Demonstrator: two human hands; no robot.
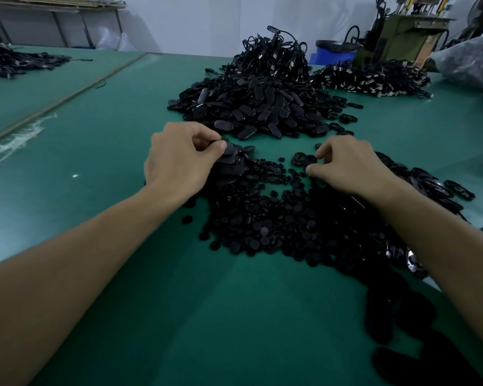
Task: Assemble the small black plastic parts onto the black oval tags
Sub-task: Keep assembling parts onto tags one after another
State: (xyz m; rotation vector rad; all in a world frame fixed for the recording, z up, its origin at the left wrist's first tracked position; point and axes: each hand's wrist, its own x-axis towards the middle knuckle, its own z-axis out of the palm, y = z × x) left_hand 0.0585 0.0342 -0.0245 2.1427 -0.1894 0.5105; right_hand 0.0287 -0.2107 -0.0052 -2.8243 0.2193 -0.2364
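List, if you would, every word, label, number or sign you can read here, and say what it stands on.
None is legible.
Pale marks on the black corded clasps in the far heap: too small and blurred to read.
Black oval plastic tags: no print visible.
Olive-green metal machine, back right: no readable label.

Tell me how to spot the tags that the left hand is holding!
Start at the green table and find the tall heap of oval tags in its middle. Just nearer the person, the left hand grips a stack of oval tags. Unlike the loose ones around, these lie fanned, overlapping, under the thumb.
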